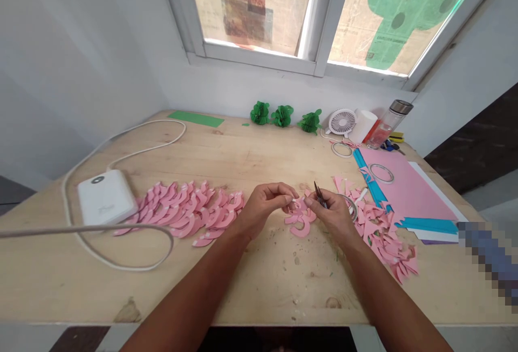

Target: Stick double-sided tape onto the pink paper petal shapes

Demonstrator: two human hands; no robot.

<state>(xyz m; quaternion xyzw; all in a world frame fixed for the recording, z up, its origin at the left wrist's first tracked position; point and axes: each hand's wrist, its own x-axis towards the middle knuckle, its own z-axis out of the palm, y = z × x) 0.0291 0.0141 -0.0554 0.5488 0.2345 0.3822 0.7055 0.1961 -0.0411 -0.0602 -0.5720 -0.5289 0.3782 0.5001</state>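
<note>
Over the middle of the table, my left hand (270, 204) is closed in a pinch at the edge of a pink paper piece (299, 207); a small white bit shows at its fingertips. Dark, pointed scissors (319, 193) stick up from my right hand (329, 210), which is closed around them, its thumb and finger also at the paper's right side. Just below the hands lie several curved pink paper pieces (300, 229). To the left spreads a large pile of pink paper arcs (190, 209), many with whitish ends. A roll of tape (351, 207) sits beside my right hand, partly hidden.
Pink scraps (380, 233) lie at right, near pink sheets (408, 184) with a tape roll (381, 173) on top. A white power bank (106, 198) with a looping cable is at left. Green paper balls (282, 116), a small fan (342, 122) and a bottle (390, 122) stand behind.
</note>
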